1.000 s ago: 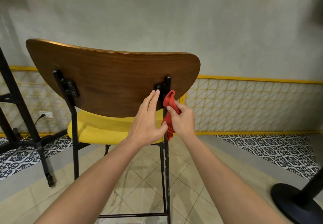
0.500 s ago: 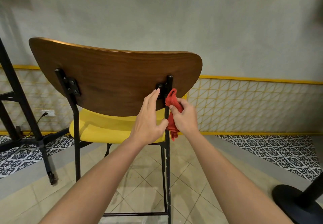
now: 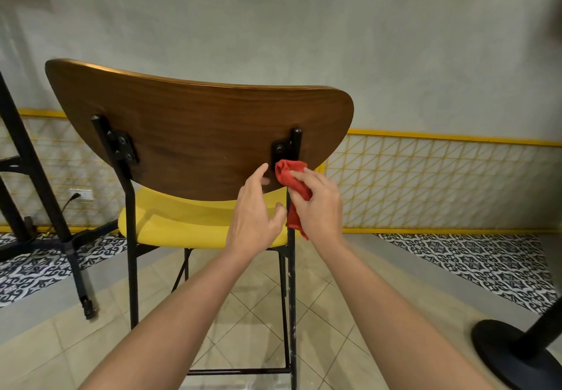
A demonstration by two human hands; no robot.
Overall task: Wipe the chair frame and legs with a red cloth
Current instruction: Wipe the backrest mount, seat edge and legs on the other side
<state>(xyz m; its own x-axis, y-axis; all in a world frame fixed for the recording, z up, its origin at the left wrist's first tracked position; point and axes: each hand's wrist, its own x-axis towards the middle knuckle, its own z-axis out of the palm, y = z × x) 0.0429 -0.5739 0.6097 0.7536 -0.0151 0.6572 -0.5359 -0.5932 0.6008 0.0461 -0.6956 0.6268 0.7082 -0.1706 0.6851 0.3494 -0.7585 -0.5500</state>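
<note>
A chair with a brown wooden backrest (image 3: 197, 134), a yellow seat (image 3: 170, 219) and a black metal frame stands in front of me, seen from behind. My right hand (image 3: 319, 204) holds a bunched red cloth (image 3: 292, 177) against the right rear upright (image 3: 291, 283), just below its black bracket (image 3: 284, 149). My left hand (image 3: 255, 216) rests with spread fingers on the lower edge of the backrest, beside that upright, holding nothing. The left rear upright (image 3: 132, 253) runs down to the floor untouched.
A black table stand (image 3: 39, 195) with a castor stands at the left. A round black pedestal base (image 3: 514, 356) sits at the lower right. Behind the chair is a grey wall with a yellow lattice panel (image 3: 441, 183) and a wall socket (image 3: 80, 194). The floor is tiled.
My right hand has turned the red cloth up over the upright toward the bracket, bunching it. The left hand stays on the backrest edge. The camera has shifted slightly.
</note>
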